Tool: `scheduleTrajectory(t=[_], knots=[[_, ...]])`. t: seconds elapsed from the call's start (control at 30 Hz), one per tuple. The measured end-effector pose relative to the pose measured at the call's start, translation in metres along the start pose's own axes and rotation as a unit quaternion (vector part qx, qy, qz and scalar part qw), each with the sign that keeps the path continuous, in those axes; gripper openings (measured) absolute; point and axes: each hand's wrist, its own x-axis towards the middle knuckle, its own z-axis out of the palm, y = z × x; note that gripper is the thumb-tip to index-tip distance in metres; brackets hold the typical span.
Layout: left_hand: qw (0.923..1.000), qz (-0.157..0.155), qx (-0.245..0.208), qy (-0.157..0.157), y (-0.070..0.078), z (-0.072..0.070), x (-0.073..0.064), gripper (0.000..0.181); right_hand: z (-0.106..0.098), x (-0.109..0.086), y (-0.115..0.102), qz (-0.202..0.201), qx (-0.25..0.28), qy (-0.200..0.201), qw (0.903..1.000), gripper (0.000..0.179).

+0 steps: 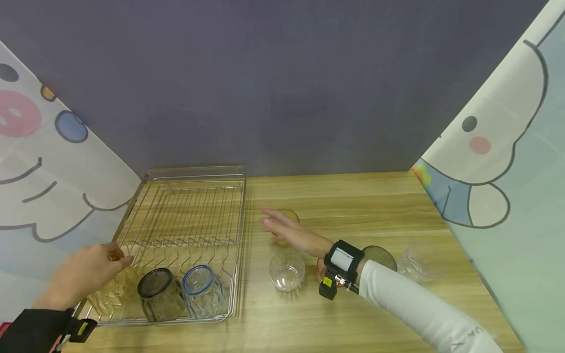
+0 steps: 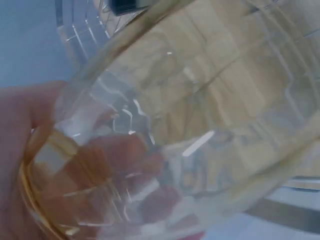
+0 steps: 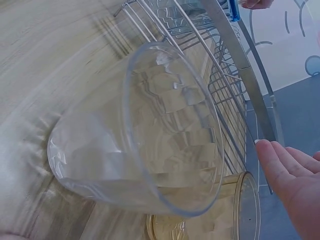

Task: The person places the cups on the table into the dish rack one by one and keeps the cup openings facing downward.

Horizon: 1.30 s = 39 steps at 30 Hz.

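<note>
Yellow glass (image 2: pixel 200 110), likely slick, fragile, best held by its base, fills our gripping left hand (image 1: pixel 84 272); our straight-fingered right hand (image 1: pixel 293 233) hovers near an amber tumbler (image 3: pixel 227 205).

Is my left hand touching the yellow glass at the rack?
Touching: the left wrist view shows your left hand curled round one end of the yellow glass.

Even light, soft shadows, hazy left wrist view (glints on glass (image 2: pixel 190 120))
</note>
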Motion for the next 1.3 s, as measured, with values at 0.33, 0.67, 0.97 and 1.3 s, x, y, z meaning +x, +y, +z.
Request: scheduleTrajectory(t=[0.33,0.67,0.97,1.3], knots=[[0.9962,-0.074,-0.015,0.044,0.007,0.028,-0.004,0.055,-0.002,-0.002,0.000,-0.001,0.001,0.000,1.0000,0.062],[0.9902,-0.123,-0.025,0.061,0.009,0.044,-0.005,0.055,-0.002,-0.003,0.002,-0.002,0.007,0.004,1.0000,0.061],[0.9894,-0.131,-0.037,0.050,0.007,0.051,-0.002,0.060,-0.003,-0.004,0.003,-0.010,0.009,0.000,0.9999,0.062],[0.9923,-0.119,-0.030,-0.012,0.003,0.046,0.000,0.077,-0.007,-0.005,0.002,0.007,-0.004,0.016,0.9998,0.065]])
